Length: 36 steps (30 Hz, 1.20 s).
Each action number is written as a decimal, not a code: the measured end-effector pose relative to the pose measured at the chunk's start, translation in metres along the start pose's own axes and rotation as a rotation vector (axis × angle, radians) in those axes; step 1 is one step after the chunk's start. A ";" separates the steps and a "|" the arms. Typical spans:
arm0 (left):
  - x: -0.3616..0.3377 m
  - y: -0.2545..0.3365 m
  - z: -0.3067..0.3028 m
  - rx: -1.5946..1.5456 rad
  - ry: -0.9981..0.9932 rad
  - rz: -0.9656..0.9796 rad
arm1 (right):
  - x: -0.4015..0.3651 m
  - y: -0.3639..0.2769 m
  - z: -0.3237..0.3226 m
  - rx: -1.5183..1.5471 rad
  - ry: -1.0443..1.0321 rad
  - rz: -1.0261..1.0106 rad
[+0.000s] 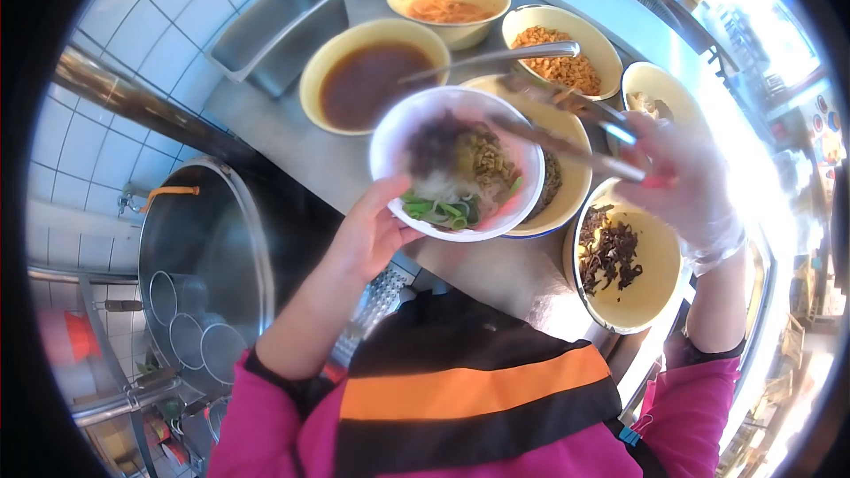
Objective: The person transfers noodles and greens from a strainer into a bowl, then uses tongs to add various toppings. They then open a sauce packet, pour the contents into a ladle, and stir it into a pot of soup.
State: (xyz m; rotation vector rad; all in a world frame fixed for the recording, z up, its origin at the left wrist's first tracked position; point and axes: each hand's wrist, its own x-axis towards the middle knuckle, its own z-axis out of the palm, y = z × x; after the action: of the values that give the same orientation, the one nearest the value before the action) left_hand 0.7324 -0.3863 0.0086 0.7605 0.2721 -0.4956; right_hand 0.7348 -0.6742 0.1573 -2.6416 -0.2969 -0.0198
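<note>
My bare left hand (367, 221) grips the lower left rim of a white bowl (456, 164), which is tilted. Inside the bowl are pale noodles, green vegetable pieces, chopped green topping and a dark topping. My right hand (677, 181), in a clear plastic glove, is closed around metal tongs (567, 137) blurred by motion. The tongs' far ends are above the bowl's upper right side; whether they hold food cannot be made out. Beneath my right hand, at the right, stands a cream bowl (651, 301) of dark shredded topping.
A bowl of brown liquid (376, 75) with a spoon (531, 51), an orange-food bowl (449, 7) and a crumbly-topping bowl (562, 49) stand behind. A steel container (279, 26) is at upper left. A large pot (208, 248) with wire strainers is left.
</note>
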 end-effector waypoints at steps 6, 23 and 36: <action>0.008 -0.004 -0.007 0.056 0.069 0.026 | 0.022 0.056 -0.032 0.108 0.297 0.173; 0.002 -0.009 -0.028 0.016 0.062 0.065 | 0.239 0.131 0.056 -0.490 -0.247 0.532; 0.002 -0.002 -0.021 0.093 0.074 0.019 | 0.241 0.143 0.085 -0.651 -0.278 0.414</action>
State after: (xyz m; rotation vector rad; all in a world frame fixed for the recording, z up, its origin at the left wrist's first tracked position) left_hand 0.7319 -0.3737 -0.0084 0.8720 0.3122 -0.4646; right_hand 0.9972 -0.7081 0.0323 -3.3006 0.2165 0.4612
